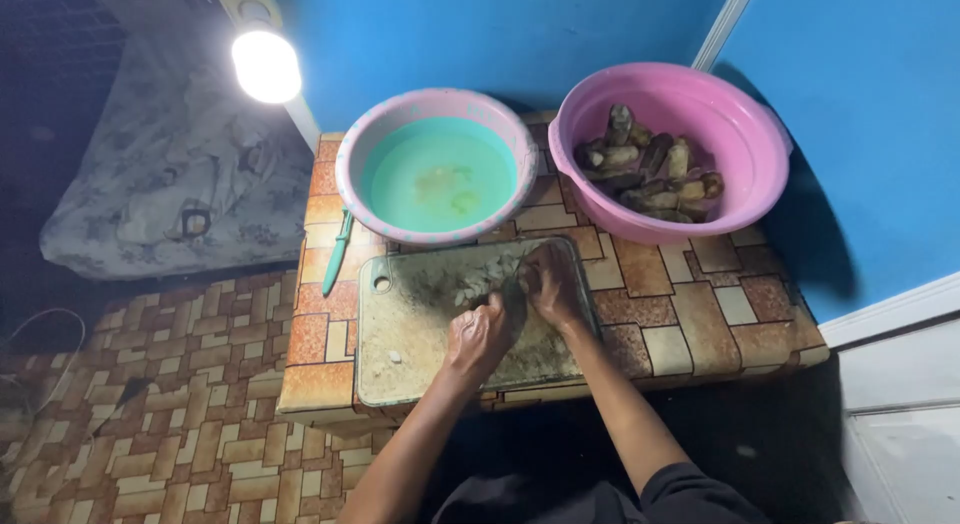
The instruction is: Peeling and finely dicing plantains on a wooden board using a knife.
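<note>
1. On a worn cutting board [420, 334], the left hand [478, 336] grips a knife [514, 302].
2. Beside it, the right hand [550, 282] pins pale slices [488, 276].
3. Behind sit a teal water basin [437, 169] and a pink basin [668, 144].

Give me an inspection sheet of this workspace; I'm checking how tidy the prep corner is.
Surface: low table with brick-pattern cover.
Job's things: worn cutting board with pale cut pieces.
Clutter: teal bowl of water, pink bowl of dark roots, teal knife beside the board.
Grippers: left hand and right hand together over the board; what they hold cannot be told.
Cables: thin cord on the floor.
Surroundings: blue walls, lit lamp, patterned mattress.
</note>
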